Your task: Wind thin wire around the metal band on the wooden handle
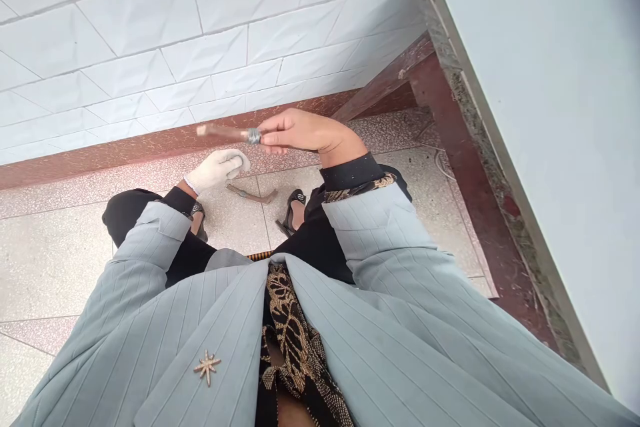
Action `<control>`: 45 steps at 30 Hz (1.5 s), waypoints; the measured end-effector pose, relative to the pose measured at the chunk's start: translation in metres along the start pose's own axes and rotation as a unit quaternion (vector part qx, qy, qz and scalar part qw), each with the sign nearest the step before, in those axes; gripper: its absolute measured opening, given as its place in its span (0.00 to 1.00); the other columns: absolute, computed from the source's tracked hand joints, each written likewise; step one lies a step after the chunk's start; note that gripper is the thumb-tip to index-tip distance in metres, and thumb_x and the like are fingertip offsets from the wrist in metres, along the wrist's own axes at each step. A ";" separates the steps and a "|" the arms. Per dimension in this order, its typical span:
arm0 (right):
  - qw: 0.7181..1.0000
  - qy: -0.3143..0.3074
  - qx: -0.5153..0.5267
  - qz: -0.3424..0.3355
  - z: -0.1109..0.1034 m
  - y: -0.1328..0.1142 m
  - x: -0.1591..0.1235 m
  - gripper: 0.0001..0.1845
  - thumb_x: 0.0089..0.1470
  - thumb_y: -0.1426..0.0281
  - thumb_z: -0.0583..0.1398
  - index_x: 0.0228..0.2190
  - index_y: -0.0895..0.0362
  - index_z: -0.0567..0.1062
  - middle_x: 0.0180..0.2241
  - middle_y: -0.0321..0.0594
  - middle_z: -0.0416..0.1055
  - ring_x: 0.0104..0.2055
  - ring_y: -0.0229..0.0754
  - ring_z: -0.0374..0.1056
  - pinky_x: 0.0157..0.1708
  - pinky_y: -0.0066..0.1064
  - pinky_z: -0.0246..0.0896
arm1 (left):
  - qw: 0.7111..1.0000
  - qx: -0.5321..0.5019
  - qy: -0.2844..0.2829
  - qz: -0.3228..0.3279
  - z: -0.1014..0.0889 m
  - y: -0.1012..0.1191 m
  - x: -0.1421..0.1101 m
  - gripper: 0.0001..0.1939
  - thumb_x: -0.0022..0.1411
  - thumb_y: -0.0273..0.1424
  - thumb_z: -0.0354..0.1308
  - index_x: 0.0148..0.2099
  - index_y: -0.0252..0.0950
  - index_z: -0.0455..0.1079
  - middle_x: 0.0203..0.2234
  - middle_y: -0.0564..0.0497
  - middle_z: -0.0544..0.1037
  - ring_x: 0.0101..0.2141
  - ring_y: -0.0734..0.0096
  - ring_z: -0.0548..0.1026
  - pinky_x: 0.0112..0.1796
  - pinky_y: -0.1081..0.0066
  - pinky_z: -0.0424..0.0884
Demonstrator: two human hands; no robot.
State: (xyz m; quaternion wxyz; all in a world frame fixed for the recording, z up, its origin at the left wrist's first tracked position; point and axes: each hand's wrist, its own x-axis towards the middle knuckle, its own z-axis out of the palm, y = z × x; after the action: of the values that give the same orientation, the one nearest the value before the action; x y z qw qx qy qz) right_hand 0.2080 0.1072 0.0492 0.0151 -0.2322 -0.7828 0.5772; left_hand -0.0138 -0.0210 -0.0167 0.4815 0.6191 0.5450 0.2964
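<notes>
My bare right hand (297, 130) pinches a wooden stick (223, 133) near its end, beside a coil of grey wire (253, 136) wound round it. The stick points left, and its far part is smeared by motion. Below that far part is my left hand (215, 170), in a white knitted glove with the fingers curled together. Something pale and greyish shows at its fingertips, but I cannot tell whether it is an object or part of the glove. A second, bent stick (253, 196) with a band of wire lies on the floor between my feet.
A white tiled wall (220, 47) with a reddish-brown skirting runs along the front. On the right stands a white-topped table (545, 113) with a reddish-brown frame (465, 167). A thin pale cable (440, 163) lies on the speckled tile floor (55, 253) near it.
</notes>
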 end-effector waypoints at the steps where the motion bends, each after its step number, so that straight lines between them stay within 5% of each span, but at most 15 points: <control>1: 0.997 0.075 -0.009 0.005 -0.004 0.004 0.000 0.14 0.70 0.64 0.64 0.34 0.60 0.80 0.26 0.37 0.71 0.27 0.36 0.64 0.32 0.28 0.59 | 1.000 -0.009 0.002 -0.005 0.000 0.002 0.000 0.14 0.75 0.35 0.53 0.41 0.34 0.77 0.24 0.52 0.72 0.24 0.73 0.65 0.29 0.71 0.64; 4: 0.966 0.218 -0.117 0.069 -0.007 0.019 0.007 0.13 0.71 0.66 0.62 0.35 0.60 0.81 0.29 0.43 0.73 0.33 0.43 0.68 0.36 0.33 0.62 | 0.998 0.055 -0.013 -0.004 0.000 0.009 0.001 0.12 0.73 0.33 0.53 0.41 0.34 0.76 0.28 0.51 0.75 0.28 0.72 0.68 0.34 0.70 0.67; 7: 0.934 0.231 -0.250 0.107 0.000 0.028 0.018 0.09 0.67 0.69 0.64 0.35 0.61 0.82 0.33 0.49 0.75 0.42 0.51 0.72 0.44 0.37 0.63 | 0.987 0.153 -0.038 0.022 -0.002 0.014 0.003 0.12 0.71 0.32 0.53 0.41 0.35 0.77 0.35 0.50 0.81 0.36 0.68 0.75 0.44 0.67 0.71; 14: 0.924 -0.126 -0.307 0.192 0.026 0.018 0.026 0.13 0.60 0.79 0.67 0.23 0.62 0.78 0.19 0.37 0.68 0.26 0.37 0.64 0.34 0.31 0.54 | 0.957 0.286 -0.037 0.016 -0.015 0.005 0.003 0.13 0.70 0.34 0.51 0.43 0.37 0.77 0.38 0.49 0.83 0.41 0.63 0.78 0.46 0.65 0.69; 19: 0.922 -0.284 -0.232 0.123 0.034 -0.003 0.020 0.13 0.65 0.78 0.63 0.26 0.62 0.77 0.19 0.34 0.66 0.23 0.35 0.59 0.30 0.30 0.49 | 0.965 0.259 -0.032 0.031 -0.017 -0.002 0.004 0.13 0.70 0.36 0.52 0.41 0.37 0.76 0.34 0.50 0.81 0.38 0.65 0.76 0.44 0.65 0.70; 22: 0.962 -0.223 -0.153 0.044 0.022 -0.009 0.011 0.09 0.65 0.75 0.62 0.31 0.61 0.77 0.22 0.33 0.67 0.26 0.34 0.60 0.32 0.29 0.51 | 0.979 0.206 0.004 0.003 -0.012 -0.004 0.006 0.14 0.70 0.38 0.51 0.40 0.37 0.75 0.33 0.50 0.79 0.36 0.66 0.75 0.40 0.66 0.69; 24: 0.991 -0.067 -0.114 0.030 0.011 -0.007 0.007 0.09 0.68 0.71 0.62 0.35 0.61 0.78 0.25 0.34 0.69 0.28 0.35 0.61 0.33 0.28 0.53 | 0.987 0.157 0.009 -0.014 -0.009 -0.004 0.006 0.15 0.71 0.39 0.50 0.41 0.36 0.75 0.30 0.50 0.77 0.32 0.68 0.72 0.37 0.67 0.68; 27: 0.976 0.144 -0.142 0.082 0.000 0.001 0.007 0.14 0.73 0.66 0.58 0.38 0.61 0.79 0.29 0.40 0.72 0.30 0.38 0.64 0.34 0.30 0.56 | 0.993 0.118 -0.022 -0.005 -0.004 0.000 0.005 0.16 0.71 0.38 0.49 0.44 0.35 0.75 0.29 0.51 0.75 0.30 0.70 0.70 0.35 0.68 0.67; 29: 0.947 0.197 -0.223 0.117 0.000 0.007 0.011 0.14 0.73 0.66 0.58 0.40 0.62 0.80 0.34 0.46 0.75 0.35 0.43 0.68 0.36 0.32 0.58 | 0.990 0.133 -0.041 0.020 -0.003 0.004 0.003 0.15 0.71 0.37 0.50 0.44 0.35 0.76 0.32 0.50 0.78 0.33 0.70 0.73 0.39 0.68 0.70; 31: 0.922 0.169 -0.318 0.142 0.006 0.010 0.017 0.12 0.71 0.68 0.61 0.40 0.62 0.82 0.38 0.50 0.77 0.40 0.47 0.71 0.39 0.34 0.58 | 0.985 0.163 -0.048 0.043 -0.005 0.007 0.003 0.14 0.71 0.36 0.50 0.44 0.35 0.76 0.36 0.49 0.81 0.38 0.68 0.77 0.45 0.66 0.72; 34: 0.905 0.011 -0.394 0.160 0.022 0.010 0.022 0.08 0.67 0.73 0.65 0.34 0.62 0.82 0.34 0.48 0.77 0.38 0.45 0.71 0.37 0.34 0.56 | 0.975 0.212 -0.043 0.050 -0.010 0.005 0.003 0.15 0.71 0.36 0.51 0.44 0.36 0.77 0.39 0.49 0.83 0.42 0.65 0.79 0.49 0.63 0.72; 37: 0.908 -0.170 -0.344 0.168 0.036 0.003 0.023 0.11 0.65 0.78 0.66 0.28 0.63 0.80 0.23 0.39 0.71 0.28 0.37 0.65 0.33 0.32 0.51 | 0.968 0.241 -0.046 0.043 -0.016 -0.002 0.004 0.15 0.70 0.37 0.51 0.44 0.37 0.77 0.39 0.49 0.83 0.42 0.63 0.79 0.49 0.63 0.72; 40: 0.927 -0.275 -0.223 0.127 0.036 -0.005 0.017 0.13 0.66 0.82 0.63 0.27 0.63 0.77 0.18 0.32 0.65 0.24 0.33 0.60 0.30 0.29 0.49 | 0.970 0.235 -0.040 0.039 -0.017 -0.007 0.006 0.14 0.70 0.37 0.51 0.42 0.36 0.76 0.37 0.49 0.82 0.40 0.63 0.79 0.47 0.63 0.72; 43: 0.963 -0.236 -0.130 0.031 0.020 -0.006 0.011 0.14 0.65 0.79 0.64 0.26 0.62 0.74 0.20 0.30 0.63 0.24 0.31 0.58 0.29 0.27 0.49 | 0.981 0.194 0.000 0.018 -0.015 -0.008 0.006 0.14 0.70 0.37 0.51 0.40 0.36 0.75 0.31 0.50 0.78 0.35 0.65 0.76 0.40 0.65 0.72; 45: 0.995 -0.057 -0.083 -0.002 0.007 -0.001 0.008 0.12 0.69 0.73 0.63 0.31 0.61 0.75 0.24 0.33 0.69 0.25 0.32 0.59 0.29 0.25 0.53 | 0.988 0.156 0.021 0.001 -0.013 -0.006 0.006 0.14 0.71 0.37 0.51 0.40 0.36 0.75 0.27 0.51 0.74 0.29 0.68 0.71 0.35 0.67 0.69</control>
State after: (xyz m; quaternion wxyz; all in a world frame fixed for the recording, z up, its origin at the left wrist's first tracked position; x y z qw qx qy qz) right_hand 0.1984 0.1040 0.0457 -0.0480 -0.1975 -0.8282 0.5222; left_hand -0.0264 -0.0118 -0.0186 0.3675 0.6807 0.5938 0.2213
